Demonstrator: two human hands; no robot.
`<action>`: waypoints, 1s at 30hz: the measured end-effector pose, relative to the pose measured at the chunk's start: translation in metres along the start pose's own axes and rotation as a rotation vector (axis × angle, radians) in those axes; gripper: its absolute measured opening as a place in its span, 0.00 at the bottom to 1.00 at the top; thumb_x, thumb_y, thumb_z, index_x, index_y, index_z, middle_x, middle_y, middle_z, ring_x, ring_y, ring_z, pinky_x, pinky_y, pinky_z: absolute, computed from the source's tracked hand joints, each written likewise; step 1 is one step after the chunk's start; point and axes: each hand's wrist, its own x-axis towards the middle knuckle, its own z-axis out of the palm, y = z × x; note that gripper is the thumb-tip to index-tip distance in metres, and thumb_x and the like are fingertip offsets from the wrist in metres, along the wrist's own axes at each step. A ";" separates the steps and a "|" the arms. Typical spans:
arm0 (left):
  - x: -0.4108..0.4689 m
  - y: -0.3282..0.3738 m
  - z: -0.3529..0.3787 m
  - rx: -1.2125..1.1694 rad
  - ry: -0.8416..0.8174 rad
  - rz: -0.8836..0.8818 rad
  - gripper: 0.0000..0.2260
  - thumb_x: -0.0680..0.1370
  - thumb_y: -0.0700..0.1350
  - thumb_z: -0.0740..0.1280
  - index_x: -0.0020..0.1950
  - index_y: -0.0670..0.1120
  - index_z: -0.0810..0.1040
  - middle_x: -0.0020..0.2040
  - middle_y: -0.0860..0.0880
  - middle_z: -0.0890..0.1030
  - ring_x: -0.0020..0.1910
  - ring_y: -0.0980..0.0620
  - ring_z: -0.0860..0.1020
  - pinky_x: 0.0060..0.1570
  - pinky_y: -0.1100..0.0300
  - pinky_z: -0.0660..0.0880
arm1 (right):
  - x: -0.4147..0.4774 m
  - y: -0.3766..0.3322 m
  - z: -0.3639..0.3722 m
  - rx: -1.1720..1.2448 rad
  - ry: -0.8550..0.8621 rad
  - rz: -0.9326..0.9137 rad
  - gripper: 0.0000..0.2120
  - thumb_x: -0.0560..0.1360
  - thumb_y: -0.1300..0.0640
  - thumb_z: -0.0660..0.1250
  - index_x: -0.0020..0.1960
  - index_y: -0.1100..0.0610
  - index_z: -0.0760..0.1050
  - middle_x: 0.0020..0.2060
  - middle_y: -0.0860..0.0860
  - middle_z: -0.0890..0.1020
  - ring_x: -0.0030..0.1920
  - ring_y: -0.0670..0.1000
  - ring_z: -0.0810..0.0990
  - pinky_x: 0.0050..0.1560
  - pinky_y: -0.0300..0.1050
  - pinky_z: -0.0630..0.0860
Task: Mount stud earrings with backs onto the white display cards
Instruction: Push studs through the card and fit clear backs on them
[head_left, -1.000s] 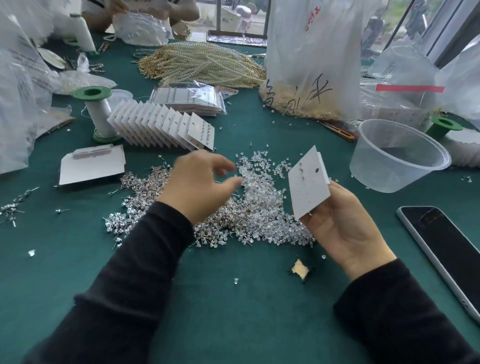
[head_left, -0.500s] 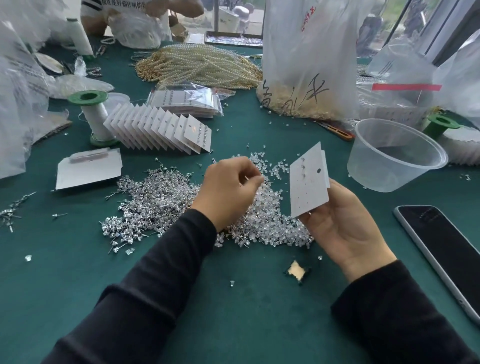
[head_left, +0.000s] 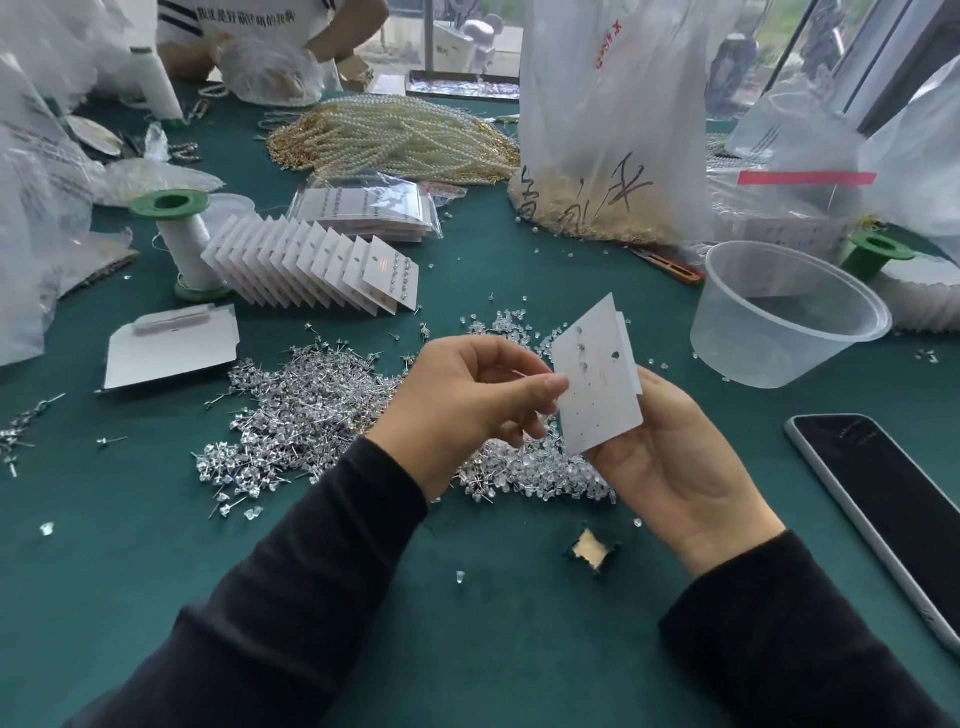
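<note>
The right grip (head_left: 670, 457), palm up above the green tabletop (head_left: 467, 649), closes round the lower end of a white card (head_left: 597, 384) and holds it upright, tilted a little; the edge of a second card shows just behind it. Three studs sit in a column at the card's upper left, beside its hang hole, with bare pinholes below. The left grip (head_left: 467, 400) is curled, thumb and forefinger pinched at the card's left edge on what looks like a thin stud (head_left: 519, 372); it is too small to be sure. Under both grips lie a stud pile (head_left: 301, 415) and a pile of clear backs (head_left: 524, 473), touching each other. Farther back on the left stands a fanned row of filled cards (head_left: 311, 270); to the right are a clear tub (head_left: 784, 317) and a phone (head_left: 883, 499).
</note>
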 end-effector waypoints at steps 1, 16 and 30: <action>0.000 0.000 0.001 -0.036 0.015 0.010 0.06 0.64 0.41 0.73 0.36 0.41 0.78 0.27 0.48 0.80 0.22 0.54 0.76 0.21 0.68 0.69 | 0.000 0.001 0.000 -0.009 -0.006 0.002 0.20 0.65 0.58 0.65 0.55 0.65 0.75 0.42 0.57 0.77 0.41 0.52 0.74 0.40 0.43 0.72; -0.002 -0.002 0.014 0.225 0.143 0.184 0.07 0.71 0.36 0.70 0.35 0.43 0.74 0.25 0.50 0.78 0.20 0.57 0.74 0.21 0.69 0.68 | -0.002 0.006 0.009 0.007 -0.038 -0.013 0.25 0.64 0.60 0.67 0.57 0.72 0.72 0.36 0.58 0.79 0.33 0.52 0.78 0.34 0.42 0.77; -0.003 0.007 0.008 0.243 0.274 0.248 0.06 0.70 0.44 0.72 0.37 0.47 0.75 0.22 0.51 0.77 0.20 0.55 0.71 0.24 0.67 0.67 | -0.001 0.013 0.013 0.290 -0.108 0.212 0.12 0.67 0.60 0.64 0.47 0.60 0.83 0.45 0.55 0.84 0.42 0.50 0.82 0.41 0.43 0.81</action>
